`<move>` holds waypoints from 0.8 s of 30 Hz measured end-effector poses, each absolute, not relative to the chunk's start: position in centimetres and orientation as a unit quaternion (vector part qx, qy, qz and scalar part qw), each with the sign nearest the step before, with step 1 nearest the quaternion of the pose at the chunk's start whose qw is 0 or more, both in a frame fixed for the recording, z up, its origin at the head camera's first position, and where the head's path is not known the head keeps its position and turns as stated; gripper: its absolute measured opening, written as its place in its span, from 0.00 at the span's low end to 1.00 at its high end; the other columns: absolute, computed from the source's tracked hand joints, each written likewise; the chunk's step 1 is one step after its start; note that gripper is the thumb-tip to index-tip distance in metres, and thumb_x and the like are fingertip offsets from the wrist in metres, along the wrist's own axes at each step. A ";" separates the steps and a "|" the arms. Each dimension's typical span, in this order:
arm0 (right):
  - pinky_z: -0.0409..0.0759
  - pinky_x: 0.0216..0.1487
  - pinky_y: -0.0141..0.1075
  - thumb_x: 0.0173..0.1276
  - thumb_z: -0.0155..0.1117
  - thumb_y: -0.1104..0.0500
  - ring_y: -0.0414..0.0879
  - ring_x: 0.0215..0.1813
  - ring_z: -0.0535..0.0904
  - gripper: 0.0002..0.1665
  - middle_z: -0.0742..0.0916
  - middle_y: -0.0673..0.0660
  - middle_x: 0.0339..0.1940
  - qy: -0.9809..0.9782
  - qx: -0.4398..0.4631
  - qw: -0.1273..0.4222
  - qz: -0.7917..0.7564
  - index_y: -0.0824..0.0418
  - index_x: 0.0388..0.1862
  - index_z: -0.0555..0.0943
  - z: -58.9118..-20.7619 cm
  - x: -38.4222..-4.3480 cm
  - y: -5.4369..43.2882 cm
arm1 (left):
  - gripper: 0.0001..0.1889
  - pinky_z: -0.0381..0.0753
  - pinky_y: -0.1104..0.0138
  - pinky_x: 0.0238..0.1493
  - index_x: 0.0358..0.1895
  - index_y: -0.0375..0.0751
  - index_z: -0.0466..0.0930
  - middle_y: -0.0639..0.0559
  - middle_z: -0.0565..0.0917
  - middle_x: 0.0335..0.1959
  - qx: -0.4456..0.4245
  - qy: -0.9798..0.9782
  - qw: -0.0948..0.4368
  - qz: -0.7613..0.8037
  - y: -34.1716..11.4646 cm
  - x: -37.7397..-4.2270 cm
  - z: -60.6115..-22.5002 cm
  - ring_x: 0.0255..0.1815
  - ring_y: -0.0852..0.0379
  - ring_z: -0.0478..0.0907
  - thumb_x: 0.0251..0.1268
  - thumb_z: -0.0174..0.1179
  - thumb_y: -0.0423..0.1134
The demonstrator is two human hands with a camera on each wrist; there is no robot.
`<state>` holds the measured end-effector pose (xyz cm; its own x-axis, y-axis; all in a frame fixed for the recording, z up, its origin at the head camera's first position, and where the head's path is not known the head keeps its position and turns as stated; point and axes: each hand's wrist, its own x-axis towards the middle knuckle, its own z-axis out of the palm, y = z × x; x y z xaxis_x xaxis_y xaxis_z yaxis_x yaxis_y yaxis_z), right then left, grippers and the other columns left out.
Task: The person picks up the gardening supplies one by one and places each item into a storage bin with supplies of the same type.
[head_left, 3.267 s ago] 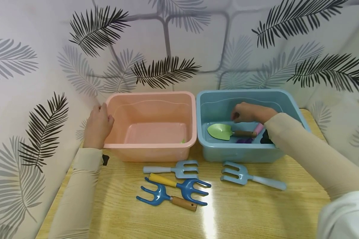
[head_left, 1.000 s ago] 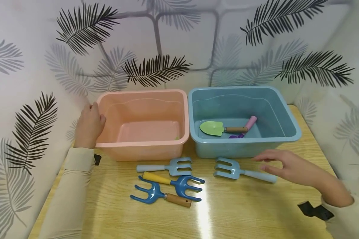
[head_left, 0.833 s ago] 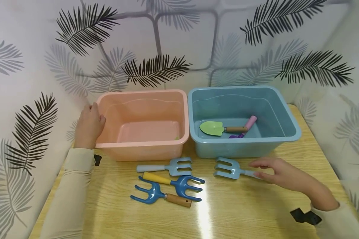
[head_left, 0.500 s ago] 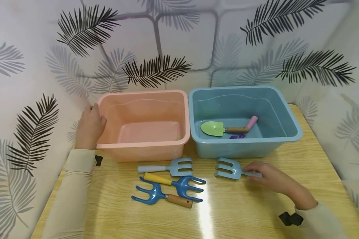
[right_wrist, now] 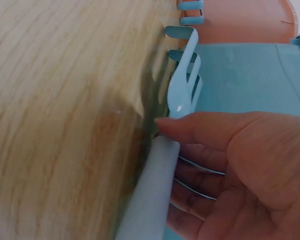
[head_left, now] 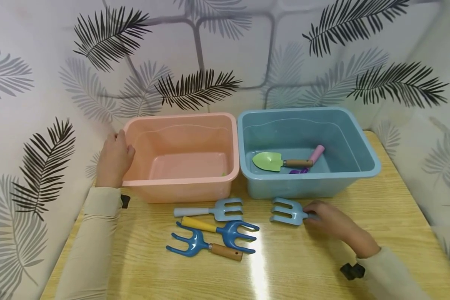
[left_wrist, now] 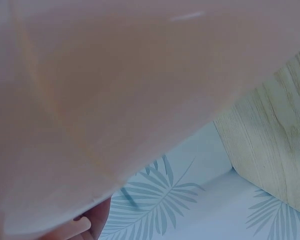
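Observation:
My right hand (head_left: 331, 221) pinches a light blue garden hand fork (head_left: 288, 212) near its neck, in front of the blue tub (head_left: 307, 177). In the right wrist view the thumb of that hand (right_wrist: 260, 165) lies across the fork's neck, and the other fingers curl beside its pale handle (right_wrist: 152, 190). My left hand (head_left: 114, 160) grips the left rim of the pink tub (head_left: 183, 182); most of its fingers are hidden. Inside the blue tub lie a green trowel (head_left: 268, 161) with a wooden handle and a purple tool with a pink handle (head_left: 317, 154).
Left of my right hand, a second light blue hand fork (head_left: 221, 209), a blue fork with a yellow handle (head_left: 198, 224) and a blue fork with a wooden handle (head_left: 226, 251) lie on the wooden table (head_left: 195, 279). A leaf-patterned wall covering (head_left: 240, 50) stands behind the tubs.
My right hand has come out of the blue tub, moved down to the light blue hand fork and taken hold of it. My left hand stays on the pink tub's rim.

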<state>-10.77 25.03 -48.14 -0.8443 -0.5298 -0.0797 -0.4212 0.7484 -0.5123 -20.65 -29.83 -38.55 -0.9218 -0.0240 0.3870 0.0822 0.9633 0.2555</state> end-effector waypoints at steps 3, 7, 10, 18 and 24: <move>0.76 0.41 0.45 0.58 0.65 0.64 0.48 0.38 0.78 0.09 0.84 0.54 0.35 0.932 -0.244 0.107 -0.245 0.66 0.38 0.83 -48.4 -10.7 24.8 | 0.22 0.69 0.40 0.41 0.56 0.18 0.63 0.24 0.68 0.43 -0.016 -0.971 0.195 -0.135 -29.8 -20.6 -38.5 0.40 0.27 0.69 0.61 0.51 0.31; 0.77 0.42 0.46 0.58 0.64 0.64 0.48 0.39 0.78 0.09 0.83 0.54 0.35 0.936 -0.228 0.107 -0.247 0.67 0.38 0.83 -48.6 -10.7 24.6 | 0.23 0.69 0.41 0.42 0.57 0.18 0.62 0.24 0.68 0.44 -0.012 -0.973 0.187 -0.135 -29.7 -20.6 -38.4 0.41 0.28 0.69 0.62 0.50 0.31; 0.77 0.40 0.44 0.58 0.64 0.64 0.46 0.38 0.77 0.08 0.83 0.53 0.34 0.937 -0.224 0.108 -0.246 0.65 0.37 0.83 -48.6 -10.7 24.6 | 0.24 0.69 0.41 0.43 0.58 0.18 0.62 0.24 0.68 0.45 -0.013 -0.973 0.188 -0.134 -29.7 -20.6 -38.4 0.42 0.28 0.69 0.62 0.50 0.31; 0.75 0.35 0.38 0.57 0.66 0.62 0.40 0.32 0.73 0.02 0.81 0.47 0.28 0.930 -0.236 0.113 -0.256 0.59 0.31 0.82 -48.1 -10.6 24.5 | 0.22 0.69 0.41 0.39 0.55 0.18 0.64 0.25 0.68 0.42 -0.025 -0.970 0.205 -0.130 -29.6 -20.6 -38.3 0.38 0.28 0.69 0.61 0.51 0.30; 0.74 0.34 0.36 0.57 0.66 0.63 0.39 0.30 0.72 0.02 0.80 0.46 0.27 0.927 -0.247 0.108 -0.259 0.59 0.30 0.81 -47.2 -10.6 24.2 | 0.21 0.69 0.41 0.39 0.54 0.18 0.64 0.25 0.68 0.42 -0.015 -0.973 0.189 -0.129 -29.6 -20.5 -38.2 0.38 0.28 0.69 0.62 0.50 0.31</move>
<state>-10.63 24.24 -47.19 -0.8548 -0.5139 -0.0725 -0.4019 0.7438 -0.5341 -20.52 -29.63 -38.21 -0.9285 -0.0200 0.3708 0.0776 0.9661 0.2464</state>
